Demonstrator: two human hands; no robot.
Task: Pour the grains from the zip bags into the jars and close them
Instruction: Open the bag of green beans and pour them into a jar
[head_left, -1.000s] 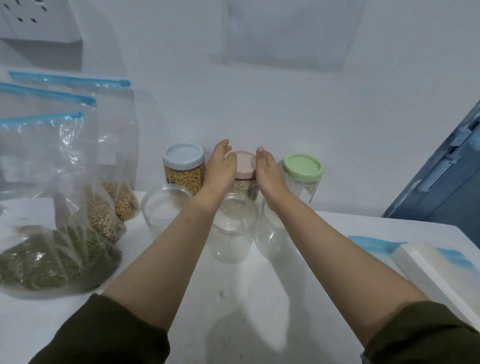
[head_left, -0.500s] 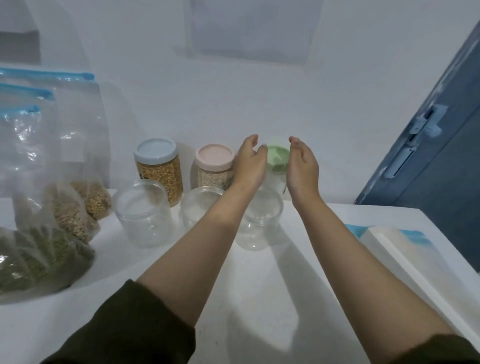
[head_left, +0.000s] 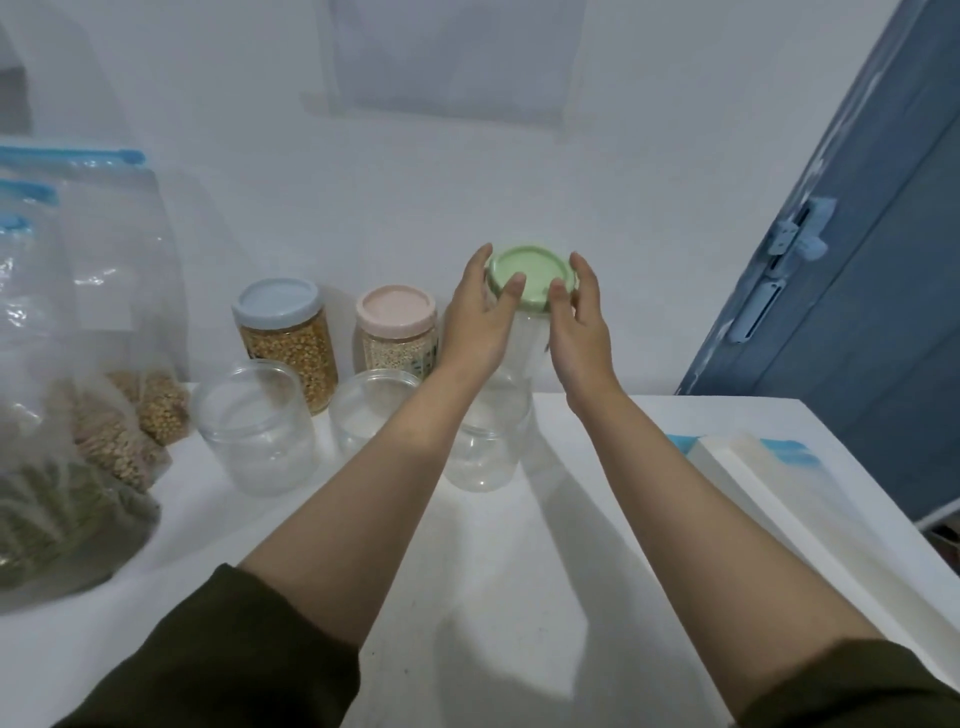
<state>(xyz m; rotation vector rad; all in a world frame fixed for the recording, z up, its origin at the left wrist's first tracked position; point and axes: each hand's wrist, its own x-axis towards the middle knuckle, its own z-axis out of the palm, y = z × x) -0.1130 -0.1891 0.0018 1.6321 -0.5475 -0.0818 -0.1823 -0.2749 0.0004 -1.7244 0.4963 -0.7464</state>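
Two hands reach out over a white table (head_left: 519, 597). The left hand (head_left: 475, 322) and the right hand (head_left: 582, 327) sit on either side of a clear jar (head_left: 524, 332) with a green lid (head_left: 532, 275). Both thumbs lie on the near edge of the lid, and the fingers curl around its sides. So each grip is partly closed around the lid. This jar looks empty. It is at the far middle of the table, and I cannot tell if it stands on the table or is lifted a little.

Left of it stand two full jars. One has a pink lid (head_left: 396, 307) and pale grains inside. The other has a blue lid (head_left: 275, 302) and yellow grains inside.

Nearer to the person are three clear jars with no lids. One is on the left (head_left: 254, 426), one is in the middle (head_left: 366, 415), and one sits just below the hands (head_left: 483, 447).

At the left side of the table are clear zip bags (head_left: 78, 364) with blue tops. They hold green, tan and yellow grains.

On the right side lies a flat white box (head_left: 779, 499) on something blue and flat.

The wall (head_left: 311, 156) behind the table is plain and pale. A blue door (head_left: 857, 312) is at the far right. The person wears dark green sleeves (head_left: 234, 670).
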